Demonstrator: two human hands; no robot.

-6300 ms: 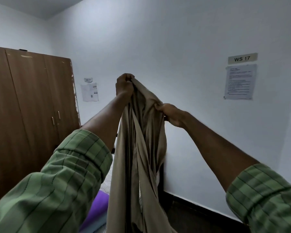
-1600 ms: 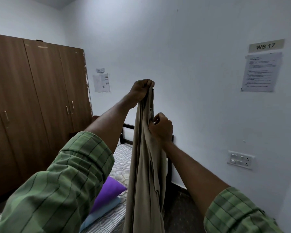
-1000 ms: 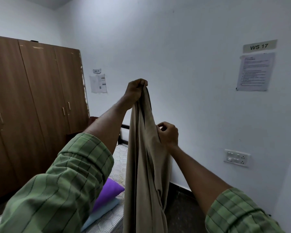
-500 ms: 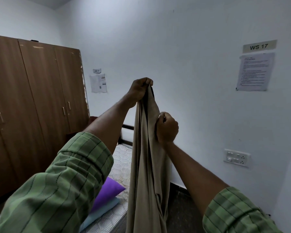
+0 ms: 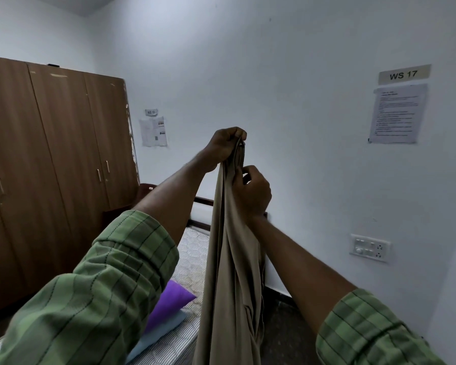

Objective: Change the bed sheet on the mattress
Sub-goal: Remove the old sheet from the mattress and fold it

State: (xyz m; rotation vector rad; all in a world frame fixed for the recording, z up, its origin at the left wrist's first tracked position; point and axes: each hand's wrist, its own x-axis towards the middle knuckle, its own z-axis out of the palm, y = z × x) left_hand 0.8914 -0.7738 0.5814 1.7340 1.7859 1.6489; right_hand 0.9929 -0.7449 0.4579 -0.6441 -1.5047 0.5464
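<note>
Hanging bunched above the mattress point(image 5: 192, 256), the beige sheet point(image 5: 229, 272) is gripped at its top by the left hand point(image 5: 225, 147), the right hand point(image 5: 253, 192) pinching it just below.

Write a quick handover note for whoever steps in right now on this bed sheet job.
Left hand grips the top of the beige sheet, held high. Right hand pinches an edge just below. The sheet hangs bunched over the bed. Mattress is bare, with a purple pillow on a light blue one.
Done: old sheet apparently off.
Left: find corners, spread, tuck.
</note>
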